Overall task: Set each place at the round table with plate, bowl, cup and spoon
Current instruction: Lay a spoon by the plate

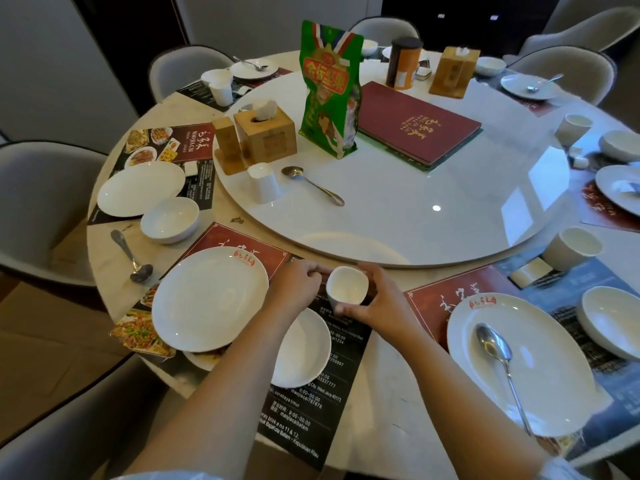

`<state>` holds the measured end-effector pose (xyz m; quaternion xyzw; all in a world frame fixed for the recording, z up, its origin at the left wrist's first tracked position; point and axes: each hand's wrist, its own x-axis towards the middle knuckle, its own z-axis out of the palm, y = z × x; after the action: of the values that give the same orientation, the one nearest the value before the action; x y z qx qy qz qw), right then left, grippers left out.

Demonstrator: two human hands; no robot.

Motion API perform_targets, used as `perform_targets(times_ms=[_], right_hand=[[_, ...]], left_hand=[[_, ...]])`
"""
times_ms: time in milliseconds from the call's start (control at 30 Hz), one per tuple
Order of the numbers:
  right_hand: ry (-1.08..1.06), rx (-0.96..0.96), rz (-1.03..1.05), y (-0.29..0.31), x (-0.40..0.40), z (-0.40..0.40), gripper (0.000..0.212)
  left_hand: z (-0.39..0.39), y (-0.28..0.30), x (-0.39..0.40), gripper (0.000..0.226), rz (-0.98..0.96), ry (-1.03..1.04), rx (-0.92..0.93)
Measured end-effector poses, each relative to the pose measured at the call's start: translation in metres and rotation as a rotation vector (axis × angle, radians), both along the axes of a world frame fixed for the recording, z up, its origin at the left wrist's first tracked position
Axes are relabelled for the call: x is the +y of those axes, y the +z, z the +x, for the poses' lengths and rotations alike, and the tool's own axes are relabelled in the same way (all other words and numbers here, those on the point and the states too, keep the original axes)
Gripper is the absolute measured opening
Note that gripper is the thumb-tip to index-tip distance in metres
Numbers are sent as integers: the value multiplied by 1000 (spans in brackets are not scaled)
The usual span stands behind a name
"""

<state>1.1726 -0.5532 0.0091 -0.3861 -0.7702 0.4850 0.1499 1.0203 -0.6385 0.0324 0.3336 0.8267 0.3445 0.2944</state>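
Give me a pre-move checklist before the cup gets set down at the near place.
1. Cup upright: ok.
2. Grip: right hand fingers curl round it: ok.
3. Left hand at the cup's side; contact: cannot tell.
4. Plate on the placemat: ok.
5. Bowl beside the plate: ok.
6. Spoon at this place: not ok, none here; a spare spoon lies on the turntable.

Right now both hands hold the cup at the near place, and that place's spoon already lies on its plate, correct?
Not quite. In the head view both hands hold the cup, but the plate there is bare; no spoon lies on it.
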Motion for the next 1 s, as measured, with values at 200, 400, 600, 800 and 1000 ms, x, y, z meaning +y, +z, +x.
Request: perform_targets(times_ms=[200,400,600,800,1000], right_hand=[[-110,66,84,33,33,-38,45],[-92,-25,234,37,93,-133,26],[1,-195,390,20,140,-206,34],[37,-333,501,0,156,-227,31],[-49,-286,329,7,153,-228,26]], left_hand=[[-35,2,21,30,65,61,158],[-80,-15,65,42,11,11,360],[-105,-39,91,55,-69,-22,370],[-113,-57,89,57,-67,-67,413],[-119,-45,81,57,-59,-136,277]])
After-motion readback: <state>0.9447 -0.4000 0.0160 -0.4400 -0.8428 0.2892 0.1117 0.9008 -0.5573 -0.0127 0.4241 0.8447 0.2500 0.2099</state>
